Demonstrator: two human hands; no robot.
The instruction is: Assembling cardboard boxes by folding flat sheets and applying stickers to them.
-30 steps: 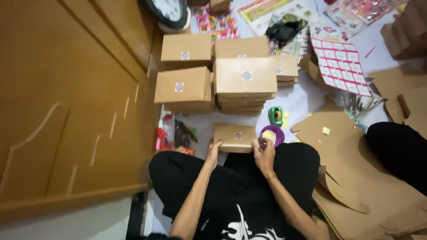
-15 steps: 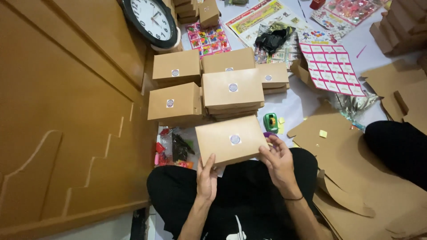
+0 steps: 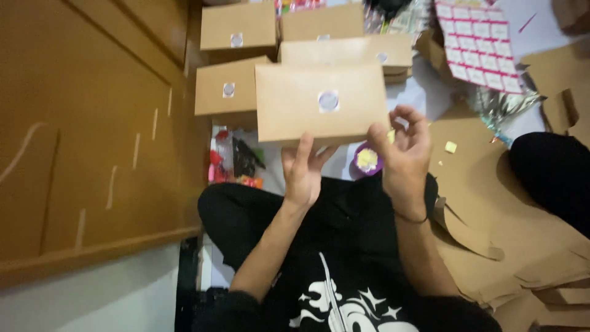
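both hands grip a sealed brown box (image 3: 307,101): left hand (image 3: 304,172) beneath, right hand (image 3: 402,157) loosely at its corner; stacked boxes (image 3: 236,27) just behind.

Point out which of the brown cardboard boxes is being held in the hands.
The front box, lifted between the left hand and right hand, round sticker facing up. The other boxes rest stacked behind it, touched by no hand.

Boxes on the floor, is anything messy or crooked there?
Mostly tidy. The brown boxes sit in flat stacks, each with a round sticker. The box in hand is held slightly tilted by the left hand and right hand. The cardboard cutouts on the right lie in a loose, overlapping heap.
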